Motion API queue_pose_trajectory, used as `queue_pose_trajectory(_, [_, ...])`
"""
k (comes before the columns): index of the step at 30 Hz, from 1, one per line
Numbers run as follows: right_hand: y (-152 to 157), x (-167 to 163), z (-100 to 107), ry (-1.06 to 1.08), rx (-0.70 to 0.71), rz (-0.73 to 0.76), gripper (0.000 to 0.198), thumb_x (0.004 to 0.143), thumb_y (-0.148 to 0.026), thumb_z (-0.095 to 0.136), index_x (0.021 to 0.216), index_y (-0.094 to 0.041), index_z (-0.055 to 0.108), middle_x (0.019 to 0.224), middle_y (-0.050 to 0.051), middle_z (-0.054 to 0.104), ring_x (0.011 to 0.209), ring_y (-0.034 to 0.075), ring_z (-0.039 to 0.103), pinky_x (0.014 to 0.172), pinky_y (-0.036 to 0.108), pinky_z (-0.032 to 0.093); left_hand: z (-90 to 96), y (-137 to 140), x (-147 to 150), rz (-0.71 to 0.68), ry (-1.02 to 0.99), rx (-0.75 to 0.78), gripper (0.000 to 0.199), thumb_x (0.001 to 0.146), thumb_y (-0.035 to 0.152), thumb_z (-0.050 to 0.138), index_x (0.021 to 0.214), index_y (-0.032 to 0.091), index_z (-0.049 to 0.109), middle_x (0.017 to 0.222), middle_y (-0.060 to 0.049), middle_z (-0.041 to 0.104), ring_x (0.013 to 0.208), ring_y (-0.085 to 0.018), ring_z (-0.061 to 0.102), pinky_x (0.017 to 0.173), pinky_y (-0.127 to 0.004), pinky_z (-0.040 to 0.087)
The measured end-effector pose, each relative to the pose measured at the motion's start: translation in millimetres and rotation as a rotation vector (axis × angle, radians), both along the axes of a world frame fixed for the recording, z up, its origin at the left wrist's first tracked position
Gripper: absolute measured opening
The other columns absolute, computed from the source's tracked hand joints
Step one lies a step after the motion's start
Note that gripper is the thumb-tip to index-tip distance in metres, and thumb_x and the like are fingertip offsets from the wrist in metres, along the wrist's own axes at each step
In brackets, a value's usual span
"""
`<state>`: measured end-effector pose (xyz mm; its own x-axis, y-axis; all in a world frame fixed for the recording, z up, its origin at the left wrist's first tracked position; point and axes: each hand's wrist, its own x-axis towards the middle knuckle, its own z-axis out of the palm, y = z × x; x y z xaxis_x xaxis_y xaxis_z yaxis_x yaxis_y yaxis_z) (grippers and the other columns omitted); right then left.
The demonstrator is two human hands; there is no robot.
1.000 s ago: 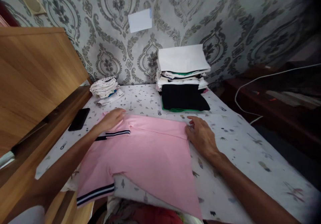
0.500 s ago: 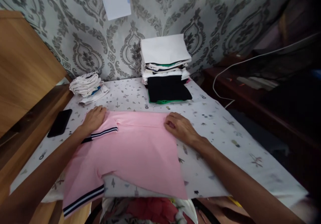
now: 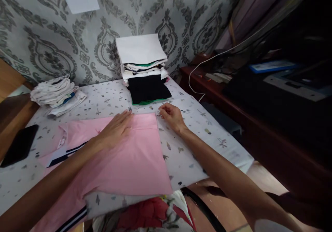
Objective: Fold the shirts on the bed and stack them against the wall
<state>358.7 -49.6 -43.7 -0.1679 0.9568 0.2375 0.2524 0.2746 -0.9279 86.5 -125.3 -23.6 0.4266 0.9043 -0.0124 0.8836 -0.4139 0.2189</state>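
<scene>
A pink polo shirt with navy-and-white striped sleeve bands lies on the patterned white cloth, its far side folded inward. One sleeve droops past the near edge. My left hand rests flat on the folded strip, fingers stretched out. Just right of the shirt's far corner, my right hand hovers close to the cloth, its fingers curled against the thumb, apart from the shirt with nothing visible in them. The shirt's collar and label show at the left, partly behind my left forearm.
A tall stack of folded clothes stands at the back, a folded black garment in front of it. Small folded whites sit back left, with a black phone nearer. A white cable hangs by the dark red furniture.
My left hand has slid right from the collar end to the shirt's middle. My right hand has come off the shirt's far right corner. The view has turned right.
</scene>
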Motion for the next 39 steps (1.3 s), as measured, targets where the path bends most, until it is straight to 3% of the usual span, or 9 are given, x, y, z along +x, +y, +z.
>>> queue_pose_trajectory(6, [-9,0,5,-0.26,0.123,0.004,0.014,0.085,-0.029,0.052,0.082,-0.021,0.062,0.071,0.001,0.063,0.064,0.016,0.056,0.066,0.03,0.047,-11.8,15,49,-0.159,0.015,-0.098,0.068,0.101,0.055,0.025,0.159,0.02,0.017,0.167,-0.007,0.012,0.155,-0.022,0.004,0.126,-0.044,0.0])
queue_pose_trajectory(10, [-16,-5,2,-0.481,0.359,0.138,0.025,0.093,-0.031,0.047,0.102,-0.019,0.067,0.104,0.01,0.072,0.1,0.024,0.064,0.091,0.04,0.05,-11.8,11,51,-0.188,-0.003,-0.115,0.068,0.101,0.055,0.026,0.159,0.022,0.016,0.167,-0.007,0.013,0.155,-0.022,0.005,0.125,-0.044,-0.001])
queue_pose_trajectory(13, [-22,-11,-5,-0.619,0.497,0.334,0.044,0.099,-0.034,0.041,0.137,-0.016,0.054,0.146,0.015,0.054,0.141,0.027,0.041,0.116,0.048,0.032,-3.6,4,31,-0.103,0.005,-0.098,0.064,0.103,0.05,0.02,0.159,0.019,0.016,0.167,-0.008,0.014,0.155,-0.02,0.008,0.126,-0.041,0.002])
queue_pose_trajectory(16, [-26,-16,-11,-0.759,0.485,0.474,0.06,0.101,-0.046,0.04,0.154,-0.018,0.033,0.162,0.013,0.031,0.151,0.026,0.023,0.123,0.052,0.018,1.8,-2,-9,0.104,0.057,-0.023,0.065,0.103,0.05,0.018,0.158,0.016,0.018,0.167,-0.012,0.014,0.154,-0.023,0.009,0.125,-0.044,0.005])
queue_pose_trajectory(24, [-25,-18,-13,-0.829,0.384,0.503,0.064,0.1,-0.053,0.042,0.155,-0.023,0.031,0.163,0.011,0.029,0.152,0.027,0.021,0.123,0.056,0.014,-16.8,-4,-78,0.278,0.085,-0.063,0.063,0.101,0.047,0.023,0.155,0.016,0.024,0.165,-0.014,0.023,0.153,-0.025,0.017,0.123,-0.049,0.013])
queue_pose_trajectory(29, [-62,-2,11,-0.696,0.416,0.488,0.05,0.1,-0.044,0.045,0.143,-0.019,0.051,0.158,0.014,0.038,0.148,0.03,0.031,0.121,0.058,0.023,18.9,-40,-75,0.2,-0.057,0.072,0.049,0.099,0.043,0.029,0.134,0.016,0.05,0.151,-0.015,0.044,0.14,-0.026,0.039,0.118,-0.043,0.028])
queue_pose_trajectory(32, [-108,20,23,-0.565,0.428,0.618,0.038,0.096,-0.041,0.054,0.131,-0.027,0.063,0.146,0.009,0.054,0.137,0.03,0.049,0.112,0.052,0.043,57.5,-79,-90,0.139,-0.08,-0.148,0.036,0.096,0.044,0.037,0.098,0.019,0.064,0.107,-0.007,0.066,0.101,-0.022,0.061,0.092,-0.033,0.047])
queue_pose_trajectory(35, [-156,39,16,-0.499,0.46,0.628,0.051,0.089,-0.043,0.067,0.139,-0.039,0.056,0.135,0.005,0.064,0.125,0.03,0.06,0.107,0.05,0.051,85.7,-123,-105,0.1,-0.022,-0.619,0.029,0.088,0.041,0.051,0.07,0.02,0.059,0.07,0.001,0.061,0.066,-0.016,0.057,0.061,-0.025,0.042])
queue_pose_trajectory(39, [-194,50,-17,-0.505,0.557,0.575,0.066,0.09,-0.032,0.066,0.149,-0.043,0.041,0.136,0.001,0.065,0.121,0.027,0.064,0.105,0.049,0.054,82.4,-181,-106,0.114,0.13,-0.721,0.015,0.065,0.032,0.072,0.072,0.022,0.063,0.082,-0.001,0.068,0.077,-0.023,0.063,0.065,-0.03,0.044])
